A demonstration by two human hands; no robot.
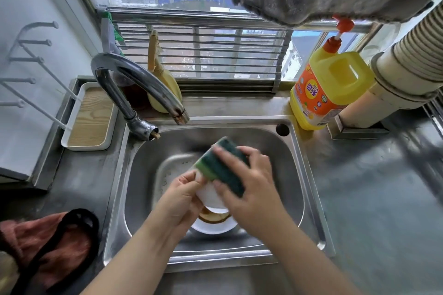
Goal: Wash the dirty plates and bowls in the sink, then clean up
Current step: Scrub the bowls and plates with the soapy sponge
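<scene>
I am gripping a green scouring sponge (221,166) in my right hand (249,187), fingers (225,153) curled over it, and scrubbing a white bowl (209,195) that my left hand (181,196) is holding over the steel sink (287,175). Washing seems to be midway; next I am probably rinsing under the faucet (134,79). Below, a white plate (213,226) is lying in the sink holding brown residue. A yellow detergent bottle (328,86) is standing on the table (371,187) by the sink's far right corner.

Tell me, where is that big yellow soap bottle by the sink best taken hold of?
Probably by the moulded handle on the upper body of the yellow detergent bottle. It stands upright on the counter behind the sink, at its right corner. Come from the front with the right hand; a pipe crowds its right side.
</scene>
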